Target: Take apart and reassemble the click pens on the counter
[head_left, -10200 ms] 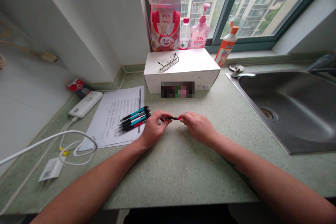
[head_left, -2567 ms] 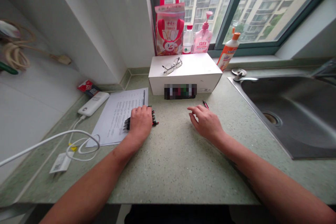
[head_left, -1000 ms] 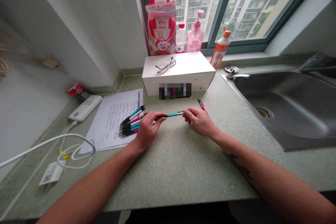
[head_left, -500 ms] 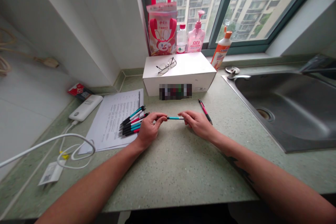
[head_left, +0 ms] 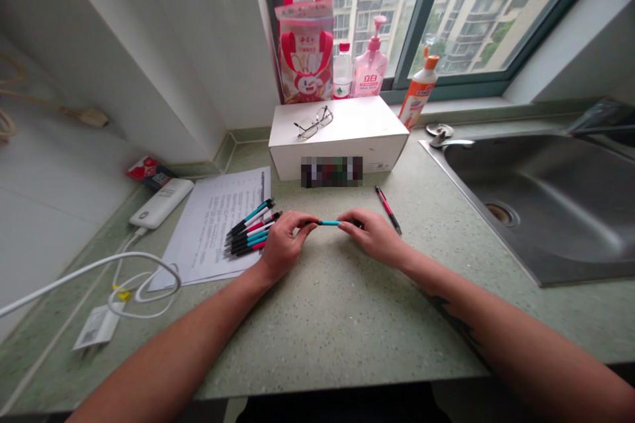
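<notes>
A teal pen (head_left: 328, 223) is held level just above the green counter (head_left: 342, 317), gripped at both ends. My left hand (head_left: 282, 242) pinches its left end and my right hand (head_left: 374, 236) pinches its right end; both are closed on it. Just left of my left hand, a pile of several teal and red pens (head_left: 251, 227) lies on the edge of a printed sheet (head_left: 215, 225). A single red pen (head_left: 387, 209) lies on the counter just behind my right hand.
A white box (head_left: 338, 135) with glasses (head_left: 312, 122) on it stands behind the hands. A steel sink (head_left: 540, 198) fills the right. A power bank (head_left: 161, 199) and white cables (head_left: 124, 271) lie at the left. A pink bag (head_left: 305, 39) and bottles (head_left: 370, 66) stand on the sill.
Over the last second my hands closed in along the teal pen, so less of it shows between them. 2.6 s ago my left hand was on the pen pile and my right hand near the red pen.
</notes>
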Demonstrator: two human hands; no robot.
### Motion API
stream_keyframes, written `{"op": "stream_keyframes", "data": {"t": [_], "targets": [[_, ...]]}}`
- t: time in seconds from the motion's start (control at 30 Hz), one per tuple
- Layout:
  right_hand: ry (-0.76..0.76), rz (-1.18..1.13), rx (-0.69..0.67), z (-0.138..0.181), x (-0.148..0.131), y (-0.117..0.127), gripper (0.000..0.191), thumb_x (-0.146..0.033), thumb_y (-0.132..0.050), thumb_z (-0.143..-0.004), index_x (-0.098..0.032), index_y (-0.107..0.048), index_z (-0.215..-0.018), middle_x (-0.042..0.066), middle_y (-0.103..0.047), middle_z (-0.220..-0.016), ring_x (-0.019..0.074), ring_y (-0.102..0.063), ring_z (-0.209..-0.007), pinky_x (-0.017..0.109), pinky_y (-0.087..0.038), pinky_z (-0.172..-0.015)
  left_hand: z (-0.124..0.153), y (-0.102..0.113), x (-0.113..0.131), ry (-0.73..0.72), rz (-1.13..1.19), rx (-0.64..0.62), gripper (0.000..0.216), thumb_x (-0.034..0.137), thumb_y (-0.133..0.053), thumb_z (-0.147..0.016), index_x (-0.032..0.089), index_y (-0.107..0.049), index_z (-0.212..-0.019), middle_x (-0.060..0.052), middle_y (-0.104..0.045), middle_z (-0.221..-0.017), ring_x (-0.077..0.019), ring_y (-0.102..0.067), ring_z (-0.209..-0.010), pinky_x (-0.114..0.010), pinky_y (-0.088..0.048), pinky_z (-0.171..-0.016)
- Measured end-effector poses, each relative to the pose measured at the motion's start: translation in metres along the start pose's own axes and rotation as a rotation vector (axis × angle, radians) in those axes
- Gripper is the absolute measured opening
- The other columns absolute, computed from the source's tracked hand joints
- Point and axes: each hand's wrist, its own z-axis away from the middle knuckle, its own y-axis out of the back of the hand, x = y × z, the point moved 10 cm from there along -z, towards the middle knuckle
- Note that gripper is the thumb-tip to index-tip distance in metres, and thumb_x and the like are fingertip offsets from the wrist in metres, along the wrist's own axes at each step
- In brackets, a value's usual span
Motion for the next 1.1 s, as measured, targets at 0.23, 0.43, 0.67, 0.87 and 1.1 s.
{"op": "stream_keyframes", "data": {"t": [0.23, 0.43, 0.67, 0.87, 1.1], "targets": [[-0.031, 0.007, -0.051, 0.001, 0.003, -0.006, 0.028, -0.038, -0.051, -0.1, -0.02, -0.072, -0.095, 0.003, -0.069, -0.078, 0.0172, -0.061, -0.073, 0.031, -0.045, -0.07, 0.0, -0.001, 0.006, -0.038, 0.012, -0.009, 0.006, 0.023, -0.067, -0.094, 0.02, -0.071, -0.097, -0.004, -0.074, -0.09, -0.0188, -0.067, -0.084, -0.033, -0.052, -0.08], [0.066, 0.015, 0.045, 0.003, -0.009, 0.003, 0.019, -0.034, -0.064, -0.092, -0.02, -0.07, -0.104, 0.006, -0.068, -0.095, 0.0183, -0.063, -0.083, 0.031, -0.047, -0.074, 0.0, -0.001, 0.007, -0.046, 0.01, -0.014, 0.007, 0.022, -0.066, -0.094, 0.021, -0.071, -0.098, -0.004, -0.074, -0.091, -0.0194, -0.068, -0.086, -0.035, -0.054, -0.082], [0.069, 0.083, -0.024, 0.003, -0.008, -0.007, 0.019, -0.031, -0.057, -0.097, -0.021, -0.071, -0.09, 0.005, -0.068, -0.085, 0.0182, -0.062, -0.08, 0.032, -0.046, -0.073, -0.001, -0.002, 0.012, -0.076, 0.011, -0.023, 0.008, 0.024, -0.064, -0.095, 0.021, -0.071, -0.098, -0.005, -0.074, -0.09, -0.0195, -0.068, -0.085, -0.035, -0.054, -0.081], [0.042, 0.082, -0.036, 0.003, -0.004, -0.009, 0.023, -0.035, -0.058, -0.097, -0.022, -0.07, -0.112, 0.006, -0.071, -0.095, 0.0192, -0.064, -0.085, 0.033, -0.048, -0.076, 0.0, -0.002, 0.01, -0.072, 0.001, -0.028, 0.007, 0.023, -0.064, -0.095, 0.021, -0.071, -0.098, -0.004, -0.074, -0.09, -0.0193, -0.068, -0.085, -0.035, -0.054, -0.081], [0.097, 0.101, 0.028, 0.004, -0.01, -0.002, 0.013, -0.028, -0.065, -0.093, -0.02, -0.07, -0.101, 0.006, -0.068, -0.097, 0.0187, -0.063, -0.087, 0.032, -0.047, -0.077, 0.0, -0.004, 0.012, -0.071, -0.005, -0.044, 0.006, 0.022, -0.066, -0.094, 0.021, -0.071, -0.097, -0.004, -0.074, -0.09, -0.0191, -0.068, -0.085, -0.034, -0.054, -0.08]]}}
